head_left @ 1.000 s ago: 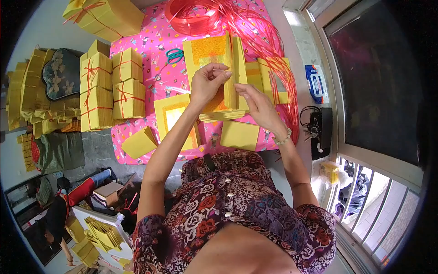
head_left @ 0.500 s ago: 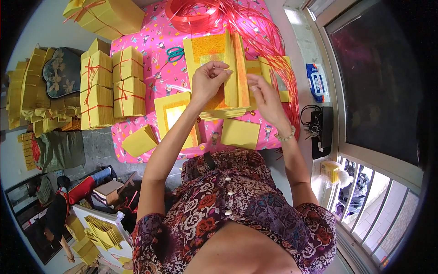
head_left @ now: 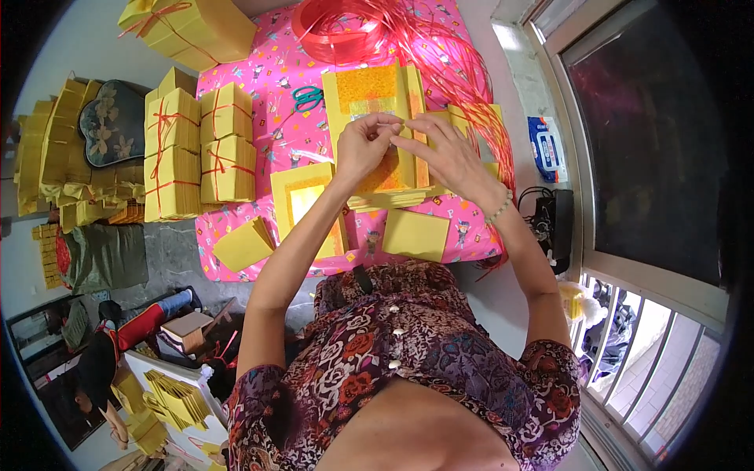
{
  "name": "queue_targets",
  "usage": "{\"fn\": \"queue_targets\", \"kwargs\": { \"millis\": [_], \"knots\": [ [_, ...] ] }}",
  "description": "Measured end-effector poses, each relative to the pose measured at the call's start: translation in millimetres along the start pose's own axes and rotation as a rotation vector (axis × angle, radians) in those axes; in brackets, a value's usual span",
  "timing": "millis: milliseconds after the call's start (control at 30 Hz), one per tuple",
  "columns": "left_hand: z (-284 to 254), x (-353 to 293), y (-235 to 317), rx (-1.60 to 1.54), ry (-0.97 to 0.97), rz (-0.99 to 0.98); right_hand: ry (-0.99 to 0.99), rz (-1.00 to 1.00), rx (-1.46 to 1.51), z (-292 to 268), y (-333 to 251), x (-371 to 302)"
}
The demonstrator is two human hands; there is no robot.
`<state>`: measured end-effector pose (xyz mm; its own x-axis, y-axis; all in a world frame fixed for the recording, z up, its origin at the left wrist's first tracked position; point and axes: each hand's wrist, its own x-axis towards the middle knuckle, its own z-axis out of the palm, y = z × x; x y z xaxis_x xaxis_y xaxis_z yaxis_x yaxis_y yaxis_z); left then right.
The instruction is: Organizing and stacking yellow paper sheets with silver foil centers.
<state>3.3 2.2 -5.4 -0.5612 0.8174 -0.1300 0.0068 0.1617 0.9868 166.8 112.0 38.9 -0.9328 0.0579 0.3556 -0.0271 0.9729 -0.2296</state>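
Right over the thick stack of matte yellow paper sheets with a grainy orange printed panel (head_left: 367, 81), 2 bare hands meet near the middle of the pink tablecloth (head_left: 271, 82), a shiny, smooth covering with small cartoon figures. The left hand (head_left: 363, 147) is narrow, thumb and fingertips drawn together above the panel; whether paper is pinched between them cannot be told. The right hand (head_left: 452, 153) reaches across the stack's right side with long, loosely bent fingers, its tips just beside the left fingertips; its grip cannot be told either. A bracelet of small, round, pale beads (head_left: 500, 206) circles the right wrist.

Below the stack lies a plain, flat yellow paper rectangle (head_left: 416, 234). To the left are a yellow sheet with an orange-bordered, glaring centre (head_left: 309, 206) and a fanned wad of yellow paper (head_left: 244, 245). Teal-handled scissors (head_left: 308, 97) rest left of the stack. Beyond it sits a glossy red plastic ribbon coil (head_left: 338, 33), and thin, tangled red strands (head_left: 473, 98) trail down the right side. Farther left stand 2 columns of blocky yellow paper bundles (head_left: 173, 118), tied crosswise with crinkled red strips.
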Motion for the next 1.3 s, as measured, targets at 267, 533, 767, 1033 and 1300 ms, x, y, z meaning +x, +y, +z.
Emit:
{"fn": "queue_targets", "kwargs": {
  "millis": [267, 533, 767, 1033, 1300],
  "knots": [
    [-6, -2, -13, -0.031, -0.076, 0.032, 0.029, -0.007, -0.016, 3, 1, 0],
    [-16, -10, 10, -0.236, -0.204, -0.044, 0.003, -0.075, 0.014, 7, 15, 0],
    [-54, -29, 17, -0.241, -0.024, 0.256, 0.162, 0.087, 0.322, 7, 25, 10],
    [-69, -18, 22, 0.370, 0.235, 0.633, 0.431, 0.240, 0.888, -6, 42, 56],
    [-54, 9, 73, -0.069, 0.277, 0.704, 0.635, 0.197, 0.861, -49, 27, 90]
  ]
}}
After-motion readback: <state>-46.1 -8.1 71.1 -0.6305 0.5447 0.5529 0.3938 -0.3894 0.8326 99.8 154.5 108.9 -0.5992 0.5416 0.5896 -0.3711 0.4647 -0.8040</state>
